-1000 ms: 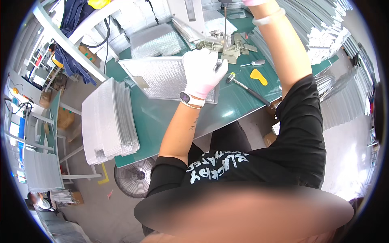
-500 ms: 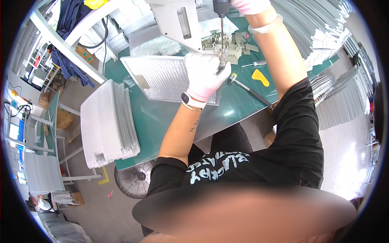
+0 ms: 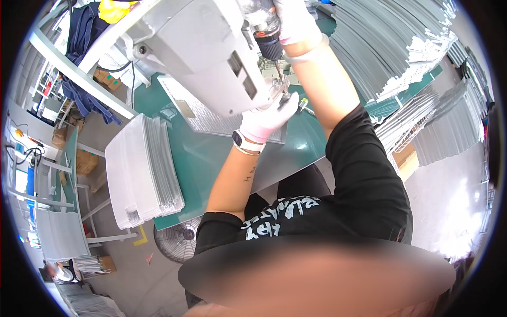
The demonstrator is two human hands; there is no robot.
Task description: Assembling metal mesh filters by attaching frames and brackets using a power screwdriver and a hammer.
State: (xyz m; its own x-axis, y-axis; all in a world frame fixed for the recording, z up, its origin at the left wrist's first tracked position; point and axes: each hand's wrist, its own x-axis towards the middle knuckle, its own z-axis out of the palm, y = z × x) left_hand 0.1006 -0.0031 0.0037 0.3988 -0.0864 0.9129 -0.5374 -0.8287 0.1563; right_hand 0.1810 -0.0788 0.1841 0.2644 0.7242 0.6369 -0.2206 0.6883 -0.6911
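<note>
My left hand [image 3: 268,119], in a white and pink glove, pinches a small clear-and-metal piece [image 3: 281,85] with thumb and fingers. The tip of a thin drill bit [image 3: 278,70] is at that piece, set in a black chuck [image 3: 269,43]. A large pale grey machine housing [image 3: 195,58] hides part of the left hand. Up beside the chuck is my gloved right hand [image 3: 297,22]; its fingers are out of sight, so I cannot tell what it grips. Under the housing lies a framed mesh panel [image 3: 206,117] on the green table [image 3: 194,182].
A stack of white mesh panels [image 3: 140,171] stands at the left table edge. Small beige pieces lie behind the chuck. A hammer's green tip [image 3: 303,104] shows beside the right forearm. Grey strips [image 3: 385,42] are piled far right. A floor fan [image 3: 185,235] stands below the table.
The grey housing and chuck now appear larger and lower, covering more of the table. The right hand and forearm have shifted left, hiding the yellow scraper. My left hand stays at the bit.
</note>
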